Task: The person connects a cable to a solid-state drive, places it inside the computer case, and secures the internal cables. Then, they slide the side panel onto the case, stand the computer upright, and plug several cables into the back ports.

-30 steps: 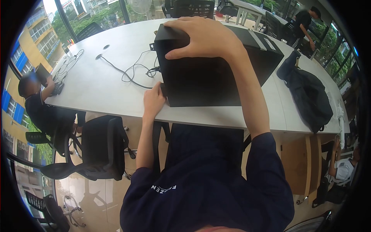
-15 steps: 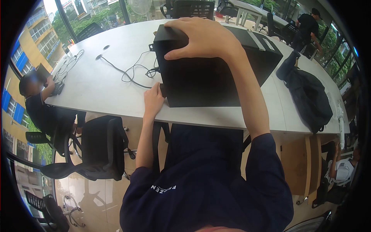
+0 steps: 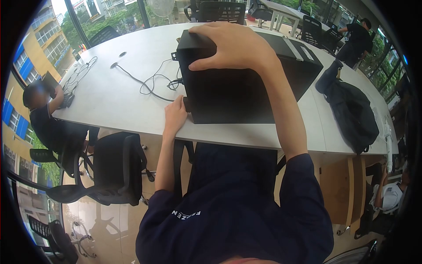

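Note:
A black computer case [image 3: 233, 94] stands on the white table [image 3: 136, 105] in front of me. My right hand [image 3: 237, 44] is spread over its upper left part, fingers across the top and thumb against the near side, holding it. Low at the case's left end, my left hand [image 3: 176, 115] pinches a small black plug-like piece [image 3: 187, 104] against the case. A grey cable [image 3: 140, 80] runs from a round hole in the tabletop to these fingers. A thinner looped black cable [image 3: 173, 82] meets the case just above. The fingers partly hide the piece they hold.
A black backpack [image 3: 351, 110] lies on the table to the right. More cables [image 3: 81, 75] lie at the far left, near a seated person [image 3: 46, 110]. An office chair [image 3: 116, 167] stands at the table's near left edge. Another person [image 3: 356, 42] stands at the back right.
Both hands keep their hold on the case and the plug, with no clear movement. The view has shifted slightly. The person at the back right has changed posture.

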